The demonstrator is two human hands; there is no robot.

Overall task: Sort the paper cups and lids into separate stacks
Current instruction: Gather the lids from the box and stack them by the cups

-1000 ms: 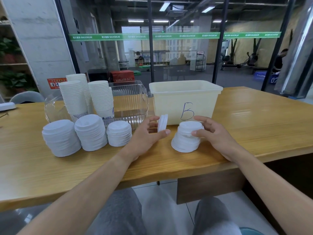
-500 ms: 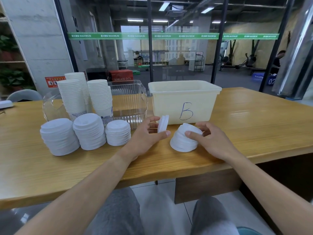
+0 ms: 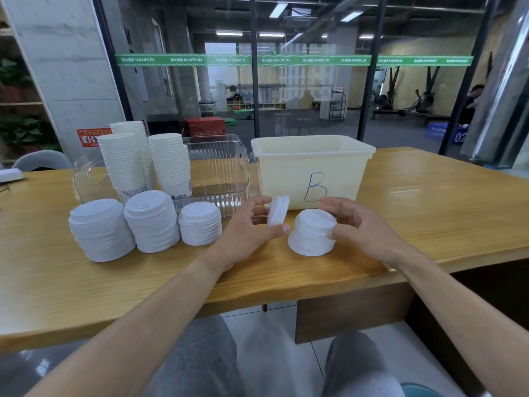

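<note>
A few white lids (image 3: 278,211) are held on edge in the left hand (image 3: 246,230), pinched between the thumb below and the curled fingers above and behind, so that they stand nearly upright above the wooden table (image 3: 429,202). Just to the right of that grip, a short stack of lids (image 3: 312,232) is seen resting on the table, leaning slightly; it is clasped from its right side by the right hand (image 3: 363,224), whose thumb is laid against the stack's side while the fingers are curved over its far upper edge. The held lids and this stack are close together but a narrow gap is visible between them. Directly behind both grips stands a cream plastic bin (image 3: 312,164) marked with a handwritten B. To the left of the left hand, three further lid stacks (image 3: 151,222) are lined up on the table, the nearest one just beside the hand. Behind them, three tall stacks of paper cups (image 3: 143,161) are set upright, with a clear ribbed container (image 3: 220,170) between the cups and the bin.
</note>
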